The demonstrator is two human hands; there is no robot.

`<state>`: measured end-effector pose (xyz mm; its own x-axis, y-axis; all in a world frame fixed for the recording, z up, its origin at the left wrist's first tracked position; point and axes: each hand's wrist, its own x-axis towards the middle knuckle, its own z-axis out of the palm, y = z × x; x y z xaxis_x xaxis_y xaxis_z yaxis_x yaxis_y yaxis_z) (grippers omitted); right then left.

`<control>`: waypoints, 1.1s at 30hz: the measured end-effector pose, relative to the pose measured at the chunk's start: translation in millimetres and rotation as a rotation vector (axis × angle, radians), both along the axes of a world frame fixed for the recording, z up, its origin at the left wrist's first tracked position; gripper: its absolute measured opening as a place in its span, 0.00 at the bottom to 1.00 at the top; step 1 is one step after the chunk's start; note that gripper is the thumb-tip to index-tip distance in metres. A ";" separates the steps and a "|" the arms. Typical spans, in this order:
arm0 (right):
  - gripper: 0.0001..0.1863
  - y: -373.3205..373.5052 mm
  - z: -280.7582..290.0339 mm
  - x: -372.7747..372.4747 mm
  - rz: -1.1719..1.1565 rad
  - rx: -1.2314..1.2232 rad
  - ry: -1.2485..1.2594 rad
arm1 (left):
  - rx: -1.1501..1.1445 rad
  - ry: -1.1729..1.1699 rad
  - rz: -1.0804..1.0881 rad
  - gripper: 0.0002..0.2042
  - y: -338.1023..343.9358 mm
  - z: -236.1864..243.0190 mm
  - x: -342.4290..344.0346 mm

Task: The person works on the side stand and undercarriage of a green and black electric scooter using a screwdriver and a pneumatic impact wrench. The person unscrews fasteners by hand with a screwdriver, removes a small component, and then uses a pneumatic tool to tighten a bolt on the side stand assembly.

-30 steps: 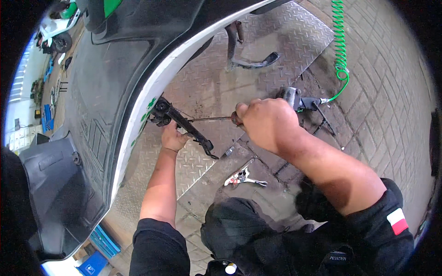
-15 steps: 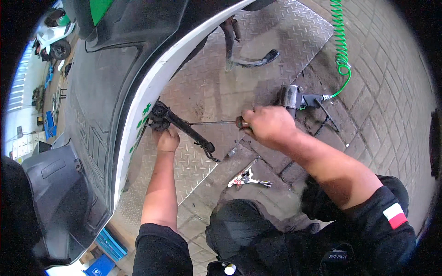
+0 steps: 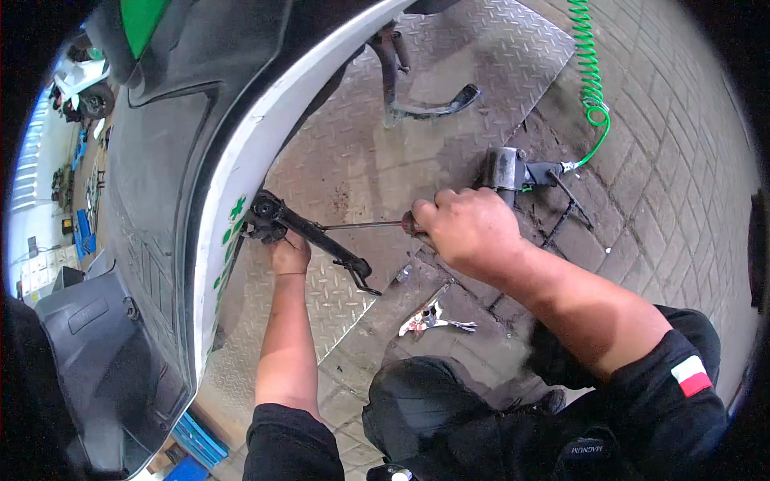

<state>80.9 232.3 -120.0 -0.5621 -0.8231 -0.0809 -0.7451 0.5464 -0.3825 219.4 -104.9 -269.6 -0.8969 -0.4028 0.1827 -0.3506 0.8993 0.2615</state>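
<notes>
My left hand reaches under the black stand at the scooter's side, beside its pivot; its fingers are mostly hidden. In my right hand is the handle of a long, thin screwdriver-like tool, whose shaft runs leftward to the stand. Just beyond that hand lies a silver-and-black air tool on the floor, joined to a green coiled hose. A silver hand tool, possibly pliers, lies on the pavers below.
The scooter body fills the left side. A curved stand hangs over the metal plate. Pavers extend rightward, with a black bar near the air tool. My bent legs are below; another scooter stands far left.
My right hand has moved down and slightly right with the tool. The near stand's pivot appears lower and further left, and my left thumb has gone out of sight behind it.
</notes>
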 end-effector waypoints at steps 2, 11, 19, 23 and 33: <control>0.07 -7.2 8.6 -2.1 0.029 0.022 0.047 | 0.000 -0.027 0.008 0.15 -6.1 -7.4 8.9; 0.09 -14.8 23.1 -26.4 0.161 0.079 0.227 | 0.086 0.194 0.110 0.16 31.4 -3.4 -2.3; 0.10 -20.4 17.6 -42.1 0.212 0.067 0.288 | 0.126 0.341 0.180 0.17 46.7 -3.1 -8.3; 0.09 -16.1 16.9 -45.1 0.206 0.007 0.329 | -0.095 0.306 0.035 0.19 56.5 -8.8 -14.4; 0.06 -18.9 26.8 -21.6 0.137 0.056 0.305 | 0.233 0.167 0.159 0.15 42.2 -12.1 -7.7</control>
